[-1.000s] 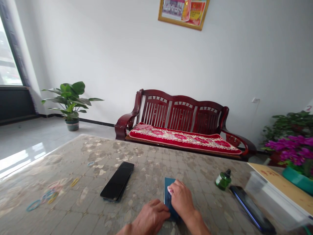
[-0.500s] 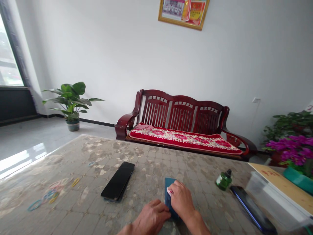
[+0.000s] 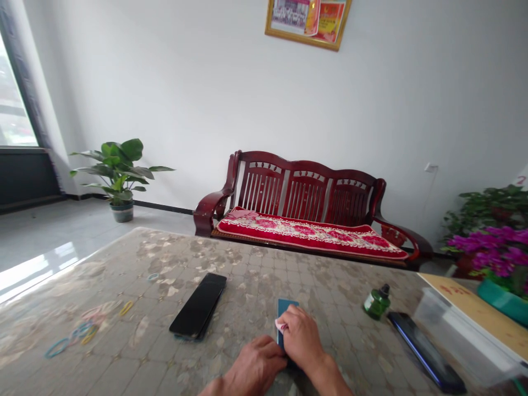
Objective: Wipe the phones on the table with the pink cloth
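Note:
A flat blue phone-like slab (image 3: 287, 304) lies on the table in front of me, mostly covered by my hands. My right hand (image 3: 303, 335) is closed over a small wad of pale pink cloth or tissue (image 3: 281, 325) and presses it onto the slab's surface. At the slab's near left edge, my left hand (image 3: 259, 360) has its fingers curled against it, gripping it low down. The near end of the slab is hidden beneath both hands.
A black phone (image 3: 199, 305) lies to the left, with several coloured rubber bands (image 3: 82, 331) beyond it. To the right are a green bottle (image 3: 377, 302), a dark blue phone (image 3: 427, 352) and a clear plastic box (image 3: 454, 335). A red wooden bench (image 3: 307, 192) stands behind the table.
My right hand has shifted slightly left across the slab, carrying the pale wad to its left edge. My left hand stays nearly in place.

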The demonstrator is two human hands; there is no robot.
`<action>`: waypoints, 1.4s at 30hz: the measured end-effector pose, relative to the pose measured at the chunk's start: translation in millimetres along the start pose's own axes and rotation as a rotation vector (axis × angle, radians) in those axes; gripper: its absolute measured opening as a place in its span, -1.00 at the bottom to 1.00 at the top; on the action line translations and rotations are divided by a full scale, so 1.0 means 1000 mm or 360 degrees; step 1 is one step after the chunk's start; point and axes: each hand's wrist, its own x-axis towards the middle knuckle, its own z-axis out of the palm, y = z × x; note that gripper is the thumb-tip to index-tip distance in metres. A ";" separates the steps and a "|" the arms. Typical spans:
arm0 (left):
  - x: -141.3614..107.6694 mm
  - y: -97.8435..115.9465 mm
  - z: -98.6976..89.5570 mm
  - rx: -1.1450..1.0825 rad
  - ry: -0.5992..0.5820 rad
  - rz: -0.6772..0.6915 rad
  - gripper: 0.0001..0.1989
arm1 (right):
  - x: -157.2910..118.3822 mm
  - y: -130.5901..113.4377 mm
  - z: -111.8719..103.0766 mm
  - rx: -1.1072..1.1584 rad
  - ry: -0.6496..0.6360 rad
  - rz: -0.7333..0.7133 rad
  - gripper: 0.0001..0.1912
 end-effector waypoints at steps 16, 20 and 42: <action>-0.001 0.001 -0.003 -0.0033 -0.0024 0.0008 -0.85 | -0.002 0.008 -0.002 -0.0005 -0.0049 0.0039 -0.72; -0.001 0.000 -0.003 -0.0052 -0.0032 0.0021 -0.86 | 0.002 0.012 -0.005 -0.0003 -0.0022 0.0102 -0.71; -0.001 0.006 -0.014 -0.0182 0.0138 -0.0278 -0.54 | -0.020 0.009 0.012 0.0408 0.0284 -0.0037 -0.70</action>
